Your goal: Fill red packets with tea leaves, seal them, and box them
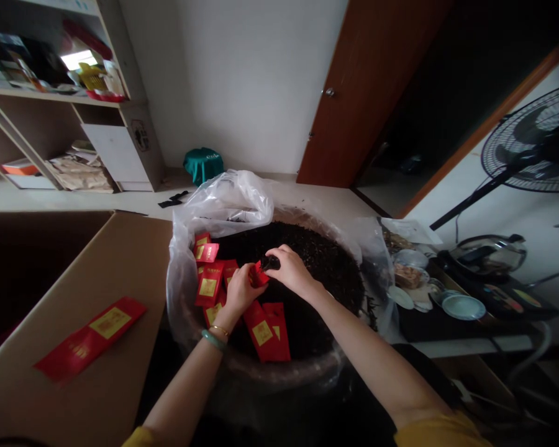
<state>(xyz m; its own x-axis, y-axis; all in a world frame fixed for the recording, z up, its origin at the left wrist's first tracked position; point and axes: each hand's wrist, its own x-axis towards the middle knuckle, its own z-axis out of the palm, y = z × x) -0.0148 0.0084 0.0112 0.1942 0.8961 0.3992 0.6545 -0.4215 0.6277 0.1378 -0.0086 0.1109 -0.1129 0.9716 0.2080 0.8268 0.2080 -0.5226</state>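
My left hand (241,289) is closed around a small red packet (259,274), its mouth turned toward my right hand. At that mouth, my right hand (290,269) pinches a clump of dark dried leaves (271,262) that look like loose tea. Below both hands a large round container lined with a clear plastic bag (179,273) holds a heap of the same dark leaves (307,248). Several red packets with gold labels (208,287) lie on the heap at the left, and more red packets (263,332) lie just below my left hand.
A cardboard box (135,248) stands at the left with a flat red packet (90,338) on its flap. To the right, a side table carries a glass kettle (489,254) and small dishes (463,307). A standing fan (535,139) rises behind it. A green stool (204,164) is by the wall.
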